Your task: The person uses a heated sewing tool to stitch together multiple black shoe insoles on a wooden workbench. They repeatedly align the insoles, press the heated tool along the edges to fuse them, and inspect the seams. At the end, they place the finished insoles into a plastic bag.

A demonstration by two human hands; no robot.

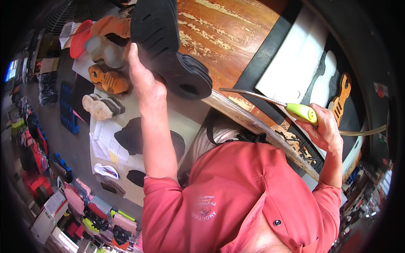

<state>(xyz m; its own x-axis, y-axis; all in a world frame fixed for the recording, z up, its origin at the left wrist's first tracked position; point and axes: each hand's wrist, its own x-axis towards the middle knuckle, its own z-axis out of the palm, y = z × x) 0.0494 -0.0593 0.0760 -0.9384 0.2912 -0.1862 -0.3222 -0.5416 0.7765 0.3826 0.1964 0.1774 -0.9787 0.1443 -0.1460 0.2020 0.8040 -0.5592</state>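
Note:
My left hand grips the edge of a thick stack of black sole-shaped sheets, with slits and a round hole near one end. Its thumb shows on the near side, while the fingers are hidden by the stack. In my right hand is a tool with a lime-green handle and a thin, slightly bent metal shaft. That shaft points left over the worn wooden bench. From behind the right hand a clear tube runs to the right.
On the bench lie a white board, a white sole-shaped piece, an orange slotted template and black scraps. The left table holds orange slotted pieces, a white-and-dark stack, dark sheets and papers.

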